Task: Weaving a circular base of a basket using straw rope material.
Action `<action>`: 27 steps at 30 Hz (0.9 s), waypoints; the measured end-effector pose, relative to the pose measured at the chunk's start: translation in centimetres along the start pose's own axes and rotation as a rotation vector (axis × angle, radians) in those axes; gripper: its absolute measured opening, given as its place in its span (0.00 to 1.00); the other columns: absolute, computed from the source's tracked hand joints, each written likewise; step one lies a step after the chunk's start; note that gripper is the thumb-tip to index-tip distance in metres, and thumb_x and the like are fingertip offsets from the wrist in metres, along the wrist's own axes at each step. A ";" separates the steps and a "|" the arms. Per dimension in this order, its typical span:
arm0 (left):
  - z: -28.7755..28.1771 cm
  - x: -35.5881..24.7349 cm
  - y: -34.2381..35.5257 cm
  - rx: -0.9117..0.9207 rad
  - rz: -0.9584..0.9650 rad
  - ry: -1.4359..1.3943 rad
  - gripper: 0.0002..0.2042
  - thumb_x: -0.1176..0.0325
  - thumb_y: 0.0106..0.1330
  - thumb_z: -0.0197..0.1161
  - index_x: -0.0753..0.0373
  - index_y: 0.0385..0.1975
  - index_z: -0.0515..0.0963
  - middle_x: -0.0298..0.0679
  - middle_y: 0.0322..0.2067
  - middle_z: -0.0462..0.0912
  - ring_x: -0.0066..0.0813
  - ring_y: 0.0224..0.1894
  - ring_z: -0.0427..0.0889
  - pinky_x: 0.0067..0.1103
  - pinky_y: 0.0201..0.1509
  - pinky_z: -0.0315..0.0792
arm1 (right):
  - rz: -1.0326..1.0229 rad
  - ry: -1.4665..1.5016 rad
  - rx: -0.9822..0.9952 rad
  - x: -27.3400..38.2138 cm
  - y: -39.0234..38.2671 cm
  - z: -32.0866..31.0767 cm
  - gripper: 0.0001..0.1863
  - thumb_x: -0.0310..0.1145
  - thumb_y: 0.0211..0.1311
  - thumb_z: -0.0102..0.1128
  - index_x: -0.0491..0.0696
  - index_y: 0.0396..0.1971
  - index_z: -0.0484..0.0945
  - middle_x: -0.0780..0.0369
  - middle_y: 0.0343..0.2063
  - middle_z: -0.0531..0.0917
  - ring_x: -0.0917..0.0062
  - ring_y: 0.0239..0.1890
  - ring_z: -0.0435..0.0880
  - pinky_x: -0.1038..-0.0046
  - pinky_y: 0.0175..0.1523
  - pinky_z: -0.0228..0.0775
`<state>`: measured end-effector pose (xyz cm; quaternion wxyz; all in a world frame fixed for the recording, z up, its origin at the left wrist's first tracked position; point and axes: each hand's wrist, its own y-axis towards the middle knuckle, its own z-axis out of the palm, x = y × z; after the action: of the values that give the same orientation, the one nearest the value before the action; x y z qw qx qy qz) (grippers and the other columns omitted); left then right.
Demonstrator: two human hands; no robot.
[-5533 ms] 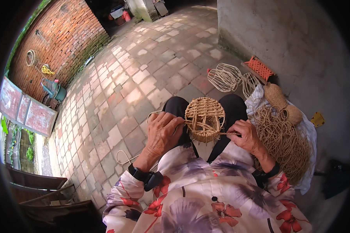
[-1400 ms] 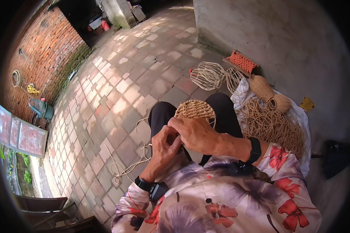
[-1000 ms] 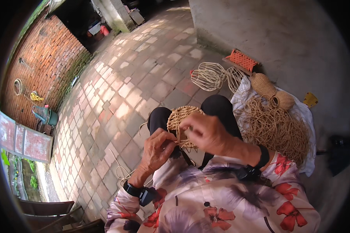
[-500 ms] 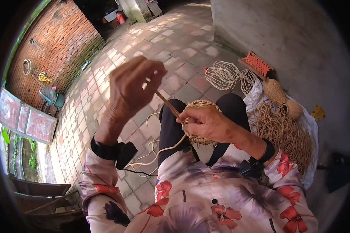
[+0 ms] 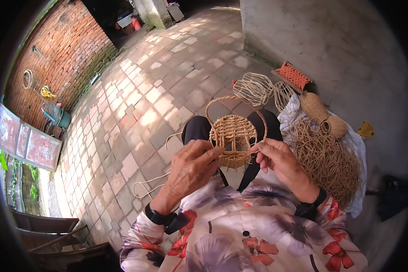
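Observation:
A small woven basket (image 5: 233, 127) of tan cord rests between my knees, with an opening in its near part. Beyond it arches a loop of twisted cord (image 5: 235, 97), its two sides coming down towards my hands. At the basket's left edge, my left hand (image 5: 192, 165) is closed, thumb and forefinger pinching the cord. My right hand (image 5: 281, 161) pinches the cord at the right edge, its other fingers curled. A straight stretch of cord runs between both hands across the basket. Where exactly the loop joins the basket is hard to make out.
To my right, a heap of loose tan cord (image 5: 326, 158) lies on a white sheet (image 5: 358, 149). Next to it are a woven bottle-shaped piece (image 5: 313, 105), an open frame of pale strands (image 5: 254, 88) and an orange woven seat (image 5: 293, 75). Loose strands trail on the paving (image 5: 145, 136) at left.
My left hand has come down from its raised place to the basket's left edge. My right hand has shifted right, uncovering the basket. The pulled strand now forms a loop beyond it.

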<state>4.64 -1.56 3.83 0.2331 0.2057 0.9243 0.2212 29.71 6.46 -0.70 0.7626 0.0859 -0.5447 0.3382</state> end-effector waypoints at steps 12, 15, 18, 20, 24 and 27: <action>2.5 0.3 -0.5 0.084 0.023 0.164 0.16 0.63 0.52 0.72 0.54 0.42 0.81 0.32 0.36 0.76 0.31 0.35 0.76 0.27 0.37 0.71 | -0.227 -0.175 0.133 3.5 6.0 2.9 0.06 0.31 0.69 0.58 0.44 0.38 0.75 0.62 0.30 0.83 0.85 0.29 0.82 0.83 0.34 0.76; 2.4 0.0 0.1 0.150 0.014 0.203 0.17 0.60 0.52 0.72 0.54 0.41 0.81 0.32 0.36 0.76 0.30 0.36 0.76 0.27 0.37 0.71 | -0.218 -0.286 0.202 3.3 7.4 3.7 0.04 0.29 0.69 0.55 0.45 0.39 0.76 0.65 0.29 0.83 0.86 0.29 0.82 0.84 0.32 0.75; 2.3 0.2 0.7 0.148 0.012 0.185 0.17 0.59 0.52 0.72 0.54 0.42 0.82 0.33 0.36 0.75 0.32 0.38 0.77 0.28 0.39 0.72 | -0.222 -0.390 0.226 3.2 7.7 4.3 0.03 0.27 0.65 0.58 0.44 0.36 0.78 0.63 0.27 0.83 0.84 0.28 0.82 0.81 0.31 0.75; 2.4 0.5 0.8 0.104 -0.008 0.041 0.17 0.60 0.53 0.73 0.57 0.42 0.82 0.35 0.36 0.78 0.33 0.38 0.78 0.27 0.40 0.73 | -0.351 -0.933 0.223 3.8 7.4 4.6 0.05 0.28 0.62 0.59 0.43 0.34 0.78 0.60 0.24 0.84 0.77 0.29 0.84 0.74 0.35 0.76; 3.2 0.5 0.5 -0.017 -0.497 -0.372 0.14 0.64 0.62 0.69 0.67 0.42 0.81 0.41 0.34 0.83 0.22 0.34 0.79 0.18 0.38 0.72 | -0.577 -1.299 0.141 2.4 7.2 4.1 0.07 0.31 0.50 0.57 0.48 0.29 0.81 0.53 0.26 0.83 0.54 0.33 0.82 0.55 0.39 0.73; 3.8 -0.3 1.2 -0.151 -0.676 -0.924 0.11 0.69 0.63 0.67 0.70 0.41 0.80 0.41 0.33 0.83 0.20 0.34 0.79 0.18 0.37 0.73 | -0.653 -1.388 0.107 1.5 7.0 3.9 0.06 0.31 0.51 0.57 0.47 0.28 0.80 0.52 0.25 0.82 0.54 0.32 0.82 0.54 0.39 0.73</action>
<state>7.20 0.45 1.50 0.6844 -0.0431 0.7226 0.0871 22.65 10.42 0.46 0.3019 0.4717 -0.8284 -0.0099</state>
